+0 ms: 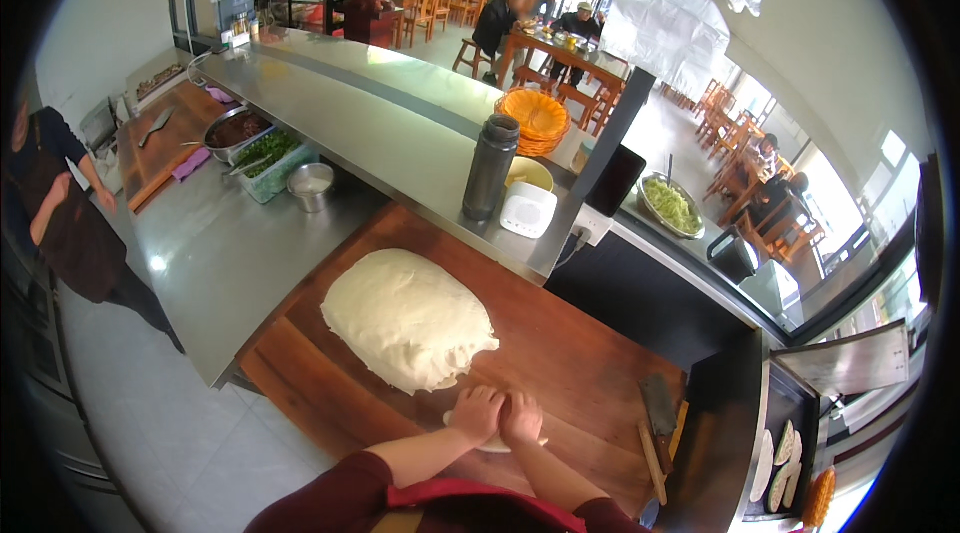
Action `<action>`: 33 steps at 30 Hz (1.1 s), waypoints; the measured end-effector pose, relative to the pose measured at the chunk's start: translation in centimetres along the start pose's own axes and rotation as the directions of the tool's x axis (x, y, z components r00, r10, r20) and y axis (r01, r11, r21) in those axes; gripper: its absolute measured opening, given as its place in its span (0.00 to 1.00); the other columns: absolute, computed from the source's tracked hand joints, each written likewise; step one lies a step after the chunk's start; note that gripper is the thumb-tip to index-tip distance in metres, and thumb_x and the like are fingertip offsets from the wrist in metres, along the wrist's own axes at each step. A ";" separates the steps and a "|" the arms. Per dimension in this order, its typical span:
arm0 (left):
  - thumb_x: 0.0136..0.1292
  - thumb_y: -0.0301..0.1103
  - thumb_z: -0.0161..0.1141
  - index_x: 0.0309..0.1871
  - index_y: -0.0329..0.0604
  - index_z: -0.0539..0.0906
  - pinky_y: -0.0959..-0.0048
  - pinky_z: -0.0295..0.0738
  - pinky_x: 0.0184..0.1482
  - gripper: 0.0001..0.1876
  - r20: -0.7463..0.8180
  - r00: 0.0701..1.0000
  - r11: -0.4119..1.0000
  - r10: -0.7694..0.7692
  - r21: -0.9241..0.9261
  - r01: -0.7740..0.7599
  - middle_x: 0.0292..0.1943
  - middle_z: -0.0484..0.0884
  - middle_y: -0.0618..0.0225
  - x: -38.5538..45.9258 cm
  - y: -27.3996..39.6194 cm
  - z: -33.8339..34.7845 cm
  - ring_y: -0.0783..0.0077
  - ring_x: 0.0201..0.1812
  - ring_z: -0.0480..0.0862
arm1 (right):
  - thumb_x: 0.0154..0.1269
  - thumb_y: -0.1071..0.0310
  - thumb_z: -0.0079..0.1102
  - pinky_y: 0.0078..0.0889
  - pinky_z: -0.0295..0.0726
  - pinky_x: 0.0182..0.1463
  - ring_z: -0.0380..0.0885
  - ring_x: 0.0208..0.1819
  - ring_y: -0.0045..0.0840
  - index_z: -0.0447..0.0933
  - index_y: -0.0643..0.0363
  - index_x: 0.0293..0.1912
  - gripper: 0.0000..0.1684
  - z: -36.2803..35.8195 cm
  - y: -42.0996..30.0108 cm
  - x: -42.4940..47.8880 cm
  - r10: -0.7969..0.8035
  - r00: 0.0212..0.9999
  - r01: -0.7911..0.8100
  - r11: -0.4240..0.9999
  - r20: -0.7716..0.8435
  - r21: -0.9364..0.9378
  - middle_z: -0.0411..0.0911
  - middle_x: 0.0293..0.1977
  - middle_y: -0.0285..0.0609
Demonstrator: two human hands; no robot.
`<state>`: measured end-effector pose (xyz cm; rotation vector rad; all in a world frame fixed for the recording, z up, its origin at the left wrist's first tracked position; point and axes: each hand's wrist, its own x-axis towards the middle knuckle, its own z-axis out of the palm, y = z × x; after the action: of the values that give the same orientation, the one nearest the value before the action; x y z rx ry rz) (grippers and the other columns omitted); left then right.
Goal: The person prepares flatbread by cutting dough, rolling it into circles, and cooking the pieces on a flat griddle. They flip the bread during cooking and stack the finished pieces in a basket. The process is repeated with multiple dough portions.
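Observation:
Both my hands rest on a small flattened piece of dough [495,446] near the front edge of a wooden work board [570,353]. My left hand [478,413] lies over its left part with the fingers curled down. Beside it, touching, my right hand [521,417] covers the right part. Only the rims of this piece show around my hands and wrists. Just beyond them lies a large, pale mound of dough [405,315], its near right side ragged. A wooden rolling pin [652,462] and a cleaver [658,407] lie at the board's right end.
A steel counter [202,285] at left carries a tub of chopped greens [274,161] and metal bowls. On the raised shelf stand a dark bottle [491,169], a white box [529,210] and orange baskets [534,116]. A griddle [780,450] holds flatbreads. Another person [75,225] stands at left.

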<state>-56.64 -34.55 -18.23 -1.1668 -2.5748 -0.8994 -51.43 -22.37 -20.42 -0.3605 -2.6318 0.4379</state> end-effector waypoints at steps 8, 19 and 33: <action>0.56 0.45 0.58 0.49 0.52 0.78 0.35 0.59 0.56 0.17 0.045 0.998 0.997 0.045 0.058 -0.048 0.54 0.73 0.59 -1.7 0.0 -2.5 0.55 0.60 0.69 | 0.60 0.59 0.54 0.47 0.65 0.59 0.73 0.53 0.41 0.80 0.55 0.45 0.16 -1.3 0.7 -3.2 0.071 0.988 -0.077 0.996 0.136 0.043 0.78 0.49 0.44; 0.56 0.52 0.60 0.56 0.53 0.74 0.50 0.69 0.49 0.26 0.381 0.918 0.989 0.109 0.053 -0.139 0.52 0.74 0.59 -4.0 0.3 -3.3 0.57 0.55 0.74 | 0.60 0.59 0.55 0.46 0.75 0.39 0.79 0.35 0.41 0.76 0.53 0.28 0.10 -0.8 -1.8 -3.5 0.287 0.957 -0.288 0.957 -0.034 -0.019 0.82 0.31 0.44; 0.57 0.71 0.47 0.72 0.51 0.59 0.30 0.45 0.64 0.45 0.436 0.881 0.946 0.182 0.166 -0.277 0.70 0.59 0.56 -8.9 0.2 -4.3 0.50 0.72 0.54 | 0.57 0.62 0.60 0.49 0.65 0.62 0.72 0.56 0.42 0.77 0.53 0.51 0.21 -2.6 -3.0 -8.3 0.001 0.993 -0.015 0.993 -0.121 -0.121 0.77 0.50 0.44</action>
<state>-50.83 -42.54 -18.16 -1.7015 -2.6684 -0.3190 -43.59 -27.09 -20.31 -0.4230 -2.5456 0.2502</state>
